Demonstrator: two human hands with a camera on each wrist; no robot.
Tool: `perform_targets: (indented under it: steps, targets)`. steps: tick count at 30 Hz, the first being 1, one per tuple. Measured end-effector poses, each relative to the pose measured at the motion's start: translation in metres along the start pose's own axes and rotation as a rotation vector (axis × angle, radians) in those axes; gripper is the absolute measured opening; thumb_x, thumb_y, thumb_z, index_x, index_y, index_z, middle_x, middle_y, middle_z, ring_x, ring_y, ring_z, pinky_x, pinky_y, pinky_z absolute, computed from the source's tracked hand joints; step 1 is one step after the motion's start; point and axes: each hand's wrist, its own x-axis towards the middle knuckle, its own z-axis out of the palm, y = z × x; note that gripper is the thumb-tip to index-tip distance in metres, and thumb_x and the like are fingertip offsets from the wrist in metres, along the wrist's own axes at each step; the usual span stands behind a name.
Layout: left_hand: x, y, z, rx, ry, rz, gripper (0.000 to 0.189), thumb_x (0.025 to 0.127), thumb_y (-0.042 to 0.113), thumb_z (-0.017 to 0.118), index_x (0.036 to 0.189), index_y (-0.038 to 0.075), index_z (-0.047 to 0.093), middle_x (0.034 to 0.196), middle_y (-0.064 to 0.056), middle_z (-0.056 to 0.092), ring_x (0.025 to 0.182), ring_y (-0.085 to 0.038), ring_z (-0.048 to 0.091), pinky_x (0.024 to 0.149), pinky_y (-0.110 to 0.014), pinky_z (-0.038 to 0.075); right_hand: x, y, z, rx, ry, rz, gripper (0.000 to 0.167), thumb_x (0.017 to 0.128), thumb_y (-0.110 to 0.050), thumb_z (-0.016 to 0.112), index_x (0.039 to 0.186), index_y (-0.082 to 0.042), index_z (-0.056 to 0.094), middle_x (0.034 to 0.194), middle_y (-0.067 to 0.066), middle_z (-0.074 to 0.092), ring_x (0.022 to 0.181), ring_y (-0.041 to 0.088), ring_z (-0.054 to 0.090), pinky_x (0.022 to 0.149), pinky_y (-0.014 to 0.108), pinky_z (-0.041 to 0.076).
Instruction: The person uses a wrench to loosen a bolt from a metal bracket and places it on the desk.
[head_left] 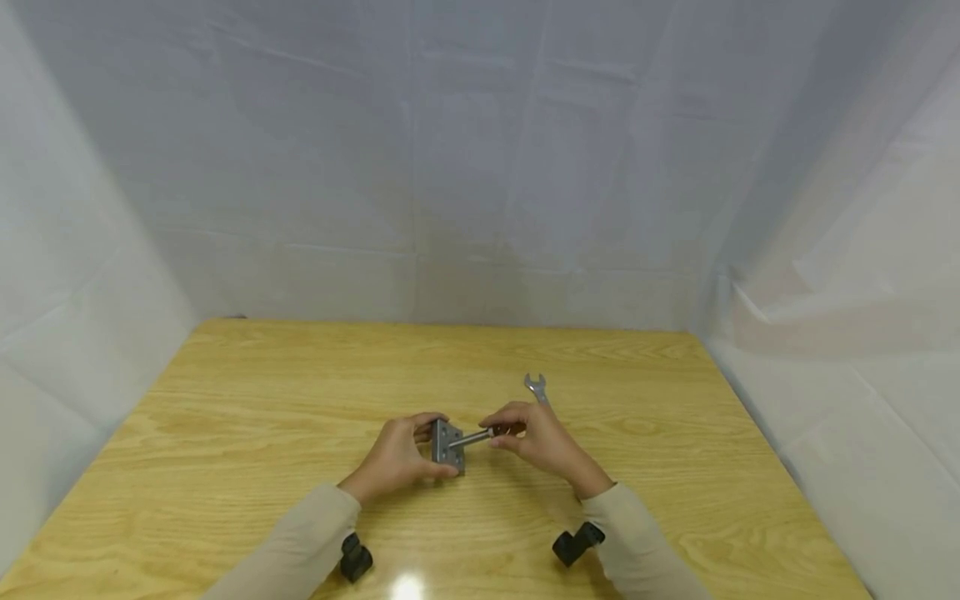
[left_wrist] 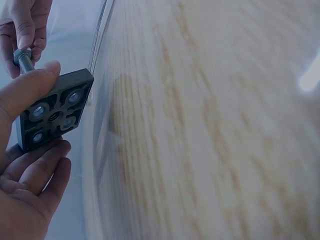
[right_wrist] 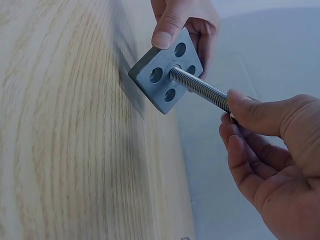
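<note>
My left hand (head_left: 401,454) grips a square grey plate (right_wrist: 161,82) by its edges, thumb on one side and fingers on the other. The plate has several holes near its corners and a ribbed underside, seen in the left wrist view. A threaded bolt (right_wrist: 202,90) stands out from the hole in the plate's middle. With thumb and fingers my right hand (head_left: 536,437) pinches the bolt's far end. Both hands hold the pieces above the table. How deep the thread sits in the plate cannot be told.
An open-end wrench (head_left: 536,387) lies on the wooden table (head_left: 337,367) just beyond my right hand, its handle partly hidden by that hand. White sheeting (head_left: 465,167) stands behind the table and on both sides. A black wrist mount (head_left: 577,543) sits below each sleeve.
</note>
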Motion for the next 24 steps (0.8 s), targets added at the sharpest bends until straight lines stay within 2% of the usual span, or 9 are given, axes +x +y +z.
perform_targets:
  steps: [4,7,10,12,14,19,24]
  targets:
    - [0.000,-0.001,0.000,0.001,-0.001,0.000,0.079,0.061,0.023,0.092,0.127,-0.003,0.057,0.123,-0.020,0.061,0.109,-0.033,0.063,0.089,-0.033,0.056,0.000,0.003,0.003,-0.008,-0.025,0.027,0.027,0.089,-0.015,0.069,0.115,-0.006,0.069,0.103,0.003,0.069,0.084,0.011,0.062,0.072,0.024,0.056]
    - [-0.001,-0.002,0.000,0.013,-0.002,0.003,0.078,0.061,0.022,0.092,0.127,-0.003,0.057,0.122,-0.019,0.062,0.110,-0.033,0.063,0.090,-0.034,0.055,0.000,0.007,0.004,-0.008,-0.082,0.065,0.031,0.095,-0.026,0.061,0.117,-0.006,0.068,0.102,0.004,0.070,0.084,0.010,0.062,0.072,0.024,0.055]
    - [-0.001,-0.002,0.000,0.023,-0.003,0.010,0.078,0.060,0.021,0.092,0.126,-0.003,0.058,0.122,-0.019,0.063,0.110,-0.033,0.063,0.090,-0.034,0.055,0.000,0.010,0.006,0.008,-0.122,0.114,0.041,0.101,-0.038,0.047,0.108,-0.004,0.069,0.091,0.004,0.070,0.078,0.013,0.063,0.067,0.024,0.054]
    - [-0.001,-0.002,0.001,0.021,-0.003,0.014,0.078,0.060,0.021,0.092,0.126,-0.003,0.058,0.121,-0.019,0.063,0.109,-0.032,0.063,0.090,-0.033,0.055,0.000,0.011,0.007,0.041,-0.122,0.144,0.050,0.104,-0.041,0.038,0.098,-0.003,0.070,0.081,0.006,0.069,0.071,0.016,0.063,0.061,0.025,0.054]
    - [0.000,-0.002,0.001,0.018,-0.003,0.019,0.077,0.060,0.021,0.092,0.126,-0.003,0.058,0.120,-0.019,0.063,0.109,-0.032,0.064,0.090,-0.033,0.055,0.000,0.012,0.008,0.060,-0.105,0.173,0.057,0.104,-0.043,0.034,0.090,-0.002,0.070,0.076,0.005,0.068,0.066,0.018,0.062,0.056,0.026,0.053]
    - [0.000,-0.002,0.002,0.012,-0.007,0.024,0.077,0.062,0.020,0.092,0.126,-0.004,0.057,0.120,-0.019,0.063,0.108,-0.032,0.064,0.089,-0.033,0.056,0.000,0.012,0.008,0.088,-0.095,0.194,0.053,0.102,-0.043,0.041,0.085,-0.002,0.070,0.071,0.007,0.066,0.062,0.021,0.061,0.053,0.027,0.053]
    - [0.000,-0.002,0.002,0.021,-0.008,0.019,0.077,0.062,0.019,0.092,0.127,-0.003,0.057,0.120,-0.019,0.063,0.109,-0.032,0.063,0.090,-0.033,0.055,-0.001,0.010,0.003,0.047,-0.101,0.115,0.031,0.099,-0.030,0.055,0.096,-0.003,0.069,0.080,0.006,0.067,0.069,0.017,0.061,0.057,0.024,0.052]
